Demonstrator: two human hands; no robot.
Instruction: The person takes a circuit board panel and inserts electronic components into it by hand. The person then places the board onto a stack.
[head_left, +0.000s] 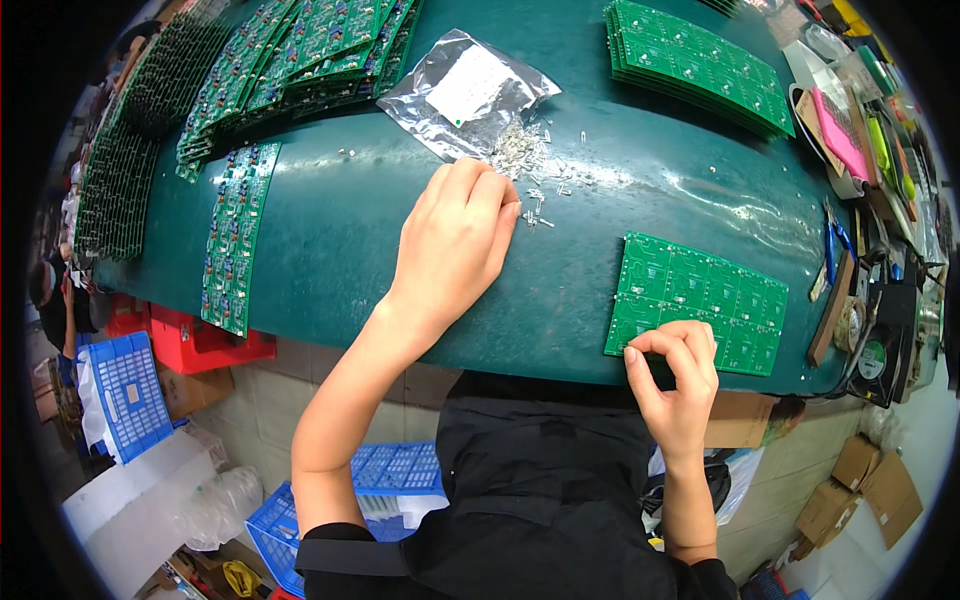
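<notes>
My left hand [452, 228] is closed in a pinch at the near edge of a loose pile of small white parts [520, 150], which look like tiny connectors or components. What its fingertips hold, if anything, is hidden. A clear plastic bag [410, 105] with a white label [473, 86] lies behind the pile. At the right, a green circuit board [715, 300] lies flat by the table's near edge, with a few small parts on it. Above its near left corner my right hand [682, 378] pinches thumb and forefinger together; anything between them is too small to name.
Stacked bare green boards [700, 70] stand at the back right. Populated boards [310, 50] pile up at the back left, with one populated panel [238, 240] lying nearer. Blue cutters [838, 245] and a wooden strip [832, 308] lie along the right edge of the green table [350, 230].
</notes>
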